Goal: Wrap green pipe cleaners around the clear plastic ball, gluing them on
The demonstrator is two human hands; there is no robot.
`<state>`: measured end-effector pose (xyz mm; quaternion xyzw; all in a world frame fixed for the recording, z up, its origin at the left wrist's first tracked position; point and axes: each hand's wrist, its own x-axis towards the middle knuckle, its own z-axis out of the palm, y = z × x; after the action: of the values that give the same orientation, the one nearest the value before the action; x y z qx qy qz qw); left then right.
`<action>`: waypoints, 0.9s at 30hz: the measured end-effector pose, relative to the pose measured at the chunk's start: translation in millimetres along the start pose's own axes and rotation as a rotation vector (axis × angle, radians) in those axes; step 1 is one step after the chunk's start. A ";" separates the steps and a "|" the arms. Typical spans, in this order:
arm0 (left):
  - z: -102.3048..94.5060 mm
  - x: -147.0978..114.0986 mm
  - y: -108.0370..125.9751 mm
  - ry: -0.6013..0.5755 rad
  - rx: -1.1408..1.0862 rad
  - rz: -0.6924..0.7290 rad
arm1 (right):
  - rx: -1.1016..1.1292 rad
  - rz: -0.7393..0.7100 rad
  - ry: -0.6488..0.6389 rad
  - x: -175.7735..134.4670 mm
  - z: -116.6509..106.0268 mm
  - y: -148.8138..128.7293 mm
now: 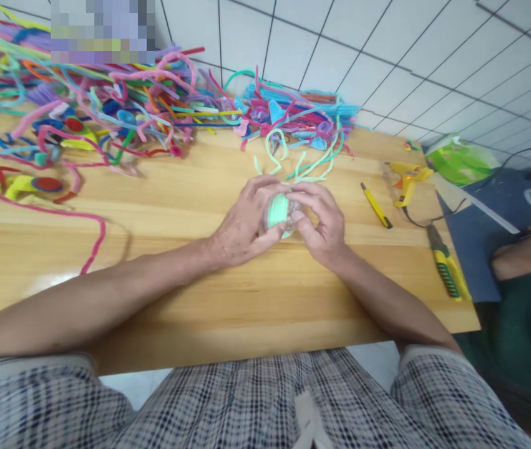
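Near the middle of the wooden table (256,299), both my hands grip one small roundish object (278,211), mint green on its face with a clear, shiny part at its side. Its exact kind I cannot make out. My left hand (246,221) wraps around its left side, thumb along the bottom. From the right, my right hand (320,218) pinches the clear part between thumb and fingers. Just beyond my fingertips lie several pale green pipe cleaners (316,168), some of them curled. The fingers hide much of the object's edge.
Heaped colourful pipe cleaners (153,106) line the back; a long pink one (50,209) trails forward at left. On the right lie a yellow utility knife (376,206), a yellow glue gun (408,182) with cord, and yellow-handled pliers (445,265). Another person's arm (522,252) shows beyond the right edge.
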<state>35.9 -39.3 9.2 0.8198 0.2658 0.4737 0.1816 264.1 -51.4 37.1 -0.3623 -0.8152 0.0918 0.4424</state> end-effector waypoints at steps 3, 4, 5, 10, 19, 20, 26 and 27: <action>0.9 -0.7 0.0 0.021 -0.006 0.061 | 0.080 0.035 0.032 -4.2 4.5 0.4; 0.9 -1.3 0.3 0.023 0.002 0.073 | 0.121 0.054 0.047 -6.0 6.2 0.8; 0.8 -2.1 0.6 0.023 0.013 0.080 | 0.160 0.075 0.056 -7.6 7.8 1.2; 0.8 -7.1 1.1 0.005 0.042 0.074 | 0.210 0.119 0.041 -11.6 11.3 0.7; -1.8 -7.3 1.9 -0.056 0.077 0.014 | 0.086 0.094 -0.001 0.1 -0.9 -7.3; -2.4 -7.1 2.5 -0.066 0.068 0.009 | 0.080 0.093 -0.019 2.2 -3.0 -7.3; -6.0 -5.9 5.2 -0.081 0.043 0.017 | 0.069 0.141 0.003 8.9 -10.6 -6.9; -6.2 -5.8 5.3 -0.071 0.051 0.032 | 0.051 0.152 0.050 9.4 -11.7 -7.5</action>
<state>29.5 -46.8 11.1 0.8444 0.2582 0.4404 0.1623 266.2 -52.5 53.7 -0.4139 -0.7714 0.1369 0.4636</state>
